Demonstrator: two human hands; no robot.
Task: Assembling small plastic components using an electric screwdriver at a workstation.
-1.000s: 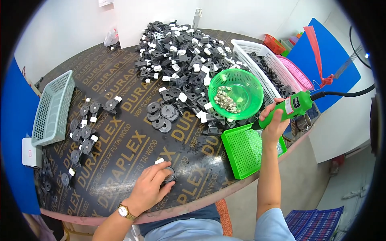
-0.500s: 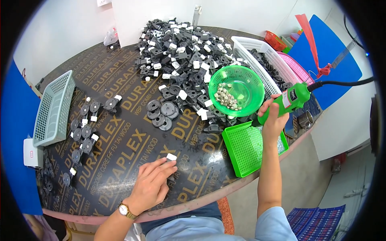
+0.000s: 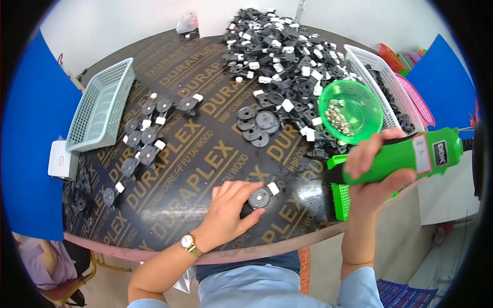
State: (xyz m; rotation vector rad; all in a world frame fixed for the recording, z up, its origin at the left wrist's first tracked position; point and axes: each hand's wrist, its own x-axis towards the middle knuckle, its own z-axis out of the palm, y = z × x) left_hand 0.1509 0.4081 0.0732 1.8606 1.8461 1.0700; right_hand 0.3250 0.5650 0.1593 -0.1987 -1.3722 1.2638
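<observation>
My left hand [image 3: 231, 208] grips a black wheel part with a white tab [image 3: 259, 197] near the table's front, thumb and fingers on its rim. Its round face is turned up, with a small bright spot at the centre. In my right hand [image 3: 377, 167] is a green electric screwdriver [image 3: 429, 154], its dark tip pointing left, above a green tray [image 3: 341, 201] that it partly hides. A green bowl [image 3: 367, 120] of small silvery metal pieces stands just beyond. Several loose black discs [image 3: 266, 120] lie between the bowl and my left hand.
A big pile of black parts with white tabs [image 3: 277, 51] covers the back, beside a white basket [image 3: 377, 64]. Several wheel parts [image 3: 149, 135] lie at left, near a pale green basket [image 3: 97, 110] and small white box [image 3: 62, 159]. A person [image 3: 43, 259] sits lower left.
The view has shifted, moving the table's contents rightward. My right hand has lifted the screwdriver closer to me, from over the tray. The wheel part in my left hand now shows its round face.
</observation>
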